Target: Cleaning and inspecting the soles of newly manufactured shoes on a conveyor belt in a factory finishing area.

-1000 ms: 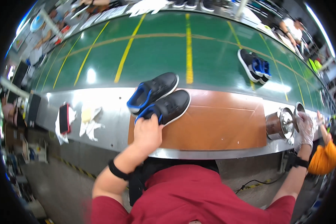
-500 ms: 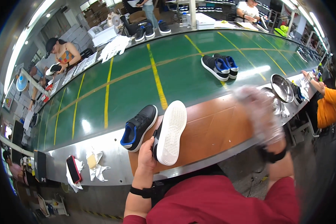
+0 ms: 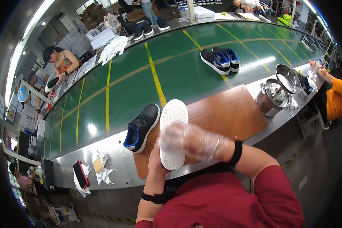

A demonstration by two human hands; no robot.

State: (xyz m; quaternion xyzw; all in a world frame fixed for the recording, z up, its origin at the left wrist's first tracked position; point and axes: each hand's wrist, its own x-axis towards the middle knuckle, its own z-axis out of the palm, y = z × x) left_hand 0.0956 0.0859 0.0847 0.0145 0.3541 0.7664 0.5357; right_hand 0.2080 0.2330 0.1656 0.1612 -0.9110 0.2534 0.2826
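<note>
My left hand (image 3: 155,161) grips a shoe (image 3: 174,111) from its left side, with the white textured sole turned toward me. Over the middle of that sole lies my right hand (image 3: 195,141), in a clear plastic glove. Its fingers look curled and slightly blurred; whatever they hold, if anything, is hidden. The matching black shoe (image 3: 143,127), with blue lining and a white sole edge, stands upright just left of the held one. Beneath both is a brown board (image 3: 224,117) at the bench edge.
A metal pot with a dish on top (image 3: 271,97) stands right of the board. On the green conveyor (image 3: 133,87) sits another pair of shoes (image 3: 219,60). A red-edged phone (image 3: 81,174) and a yellowish sponge (image 3: 98,165) rest on white cloths at left. Other people work around the line.
My right hand has come from near the pot, leftward onto the sole. My left hand keeps its hold on the shoe. The view has shifted a little.
</note>
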